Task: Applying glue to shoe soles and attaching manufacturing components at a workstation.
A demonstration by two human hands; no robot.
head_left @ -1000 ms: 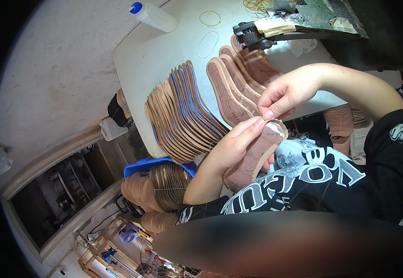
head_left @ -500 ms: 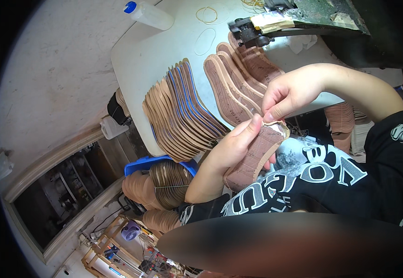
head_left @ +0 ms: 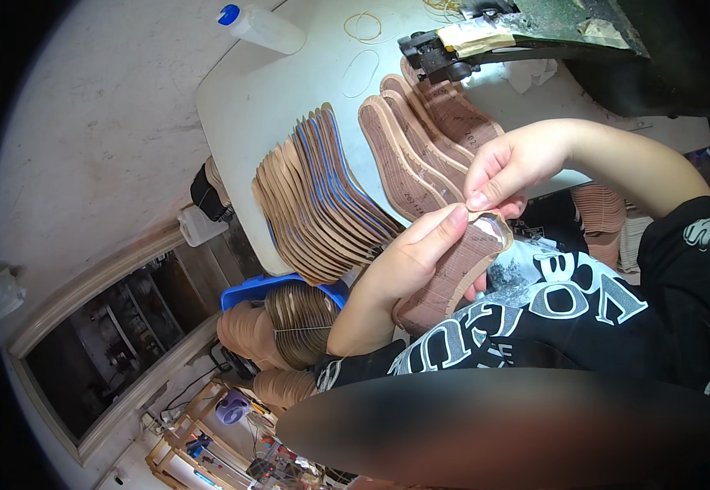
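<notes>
A brown insole point(head_left: 443, 286) with a pale beige rim is held in front of my chest. My left hand point(head_left: 414, 255) is closed around its middle, thumb on top along the edge and fingers partly showing underneath. With thumb and forefinger, my right hand point(head_left: 509, 170) pinches the pale rim at the insole's upper end. A whitish patch shows under the folded rim there. Just beyond my hands, several similar brown insoles point(head_left: 397, 155) lie overlapping on the white table point(head_left: 290, 102).
Left of those stands a fanned row of insoles point(head_left: 310, 196), some blue-edged. A blue-capped bottle point(head_left: 265, 28) and rubber bands point(head_left: 363, 27) lie farther back. A dark machine arm point(head_left: 526, 41) overhangs the table. Below left, a blue bin point(head_left: 245, 292) holds tied insole bundles point(head_left: 296, 320).
My right hand has shifted slightly, still pinching the rim at the insole's upper end. The left thumb has moved a little to the right along the edge.
</notes>
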